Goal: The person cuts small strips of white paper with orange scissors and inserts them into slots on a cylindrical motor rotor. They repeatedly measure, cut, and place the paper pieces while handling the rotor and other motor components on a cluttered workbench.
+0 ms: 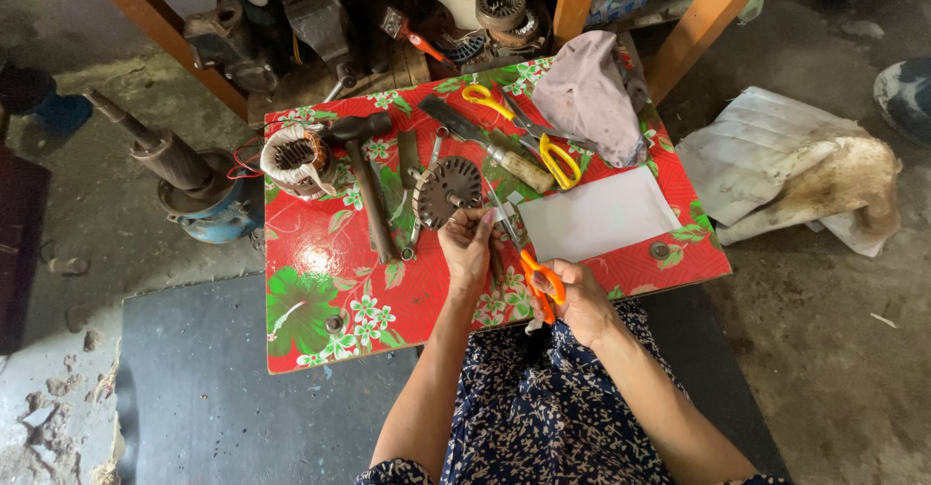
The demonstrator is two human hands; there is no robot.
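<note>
We see the right hand (pixel 580 301) closed through the orange scissors (pixel 531 270); the left hand (pixel 469 244) pinches a small paper strip (pixel 506 211) at the blades, above the red table (pixel 320 252). Risk — fingertips sit close; a slip could nick them.

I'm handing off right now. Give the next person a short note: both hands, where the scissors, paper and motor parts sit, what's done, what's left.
Left hand: pinching a small white paper piece beside the round motor part.
Right hand: holds the orange-handled scissors, blades at that piece.
White paper sheet lies flat on the red floral table; yellow-handled scissors, hammer and wound stator lie behind.
Done: cannot tell.
Left: the cut in hand appears unfinished.
</note>
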